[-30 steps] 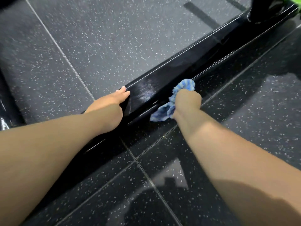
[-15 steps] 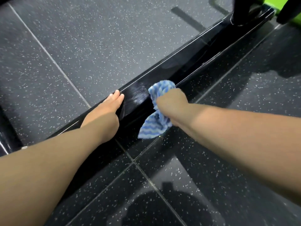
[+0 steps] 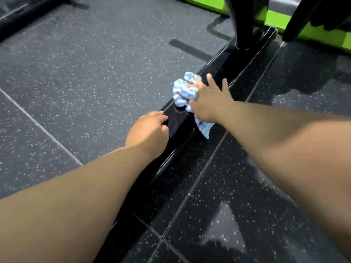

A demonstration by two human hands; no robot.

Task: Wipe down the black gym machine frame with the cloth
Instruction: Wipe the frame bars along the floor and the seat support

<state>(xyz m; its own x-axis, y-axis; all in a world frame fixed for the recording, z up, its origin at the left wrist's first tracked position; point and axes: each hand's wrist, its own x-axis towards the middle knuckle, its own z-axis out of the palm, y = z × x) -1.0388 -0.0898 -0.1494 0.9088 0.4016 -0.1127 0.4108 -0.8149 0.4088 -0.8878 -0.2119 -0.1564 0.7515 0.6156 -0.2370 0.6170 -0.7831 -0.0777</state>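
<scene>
R hand (image 3: 207, 99) lies flat w/ fingers (image 3: 209, 80) straight and spread, palm pressing the blue-and-white striped cloth (image 3: 183, 92) onto the top face of the black frame (image 3: 245, 59). It's not pinching the cloth but pushing down on it. That's prob. to get broad contact so the bunched fabric drags along the glossy bar instead of skating over it. The cloth sits just above centre of the picture. 1 tail hangs off the bar's lower-right side beneath the wrist, the rest is wadded toward the upper left of the hand.

L hand (image 3: 148, 133) is just below and left of the cloth, near but apart from it. Its fingers curl over the bar's upper-left edge and grip it, likely as a brace while the person leans low.

The frame runs diagonally from bottom centre to upper right, lying on the speckled floor (image 3: 85, 73). It ends at an upright post (image 3: 245, 25) beside a green base (image 3: 275, 18). The stretch betw. cloth and post looks like the next bit to wipe. Can't tell from the sheen which parts are already clean.

Containers: 0 in view, i.e. no bucket, bottle or bin, so nothing held in anything.
</scene>
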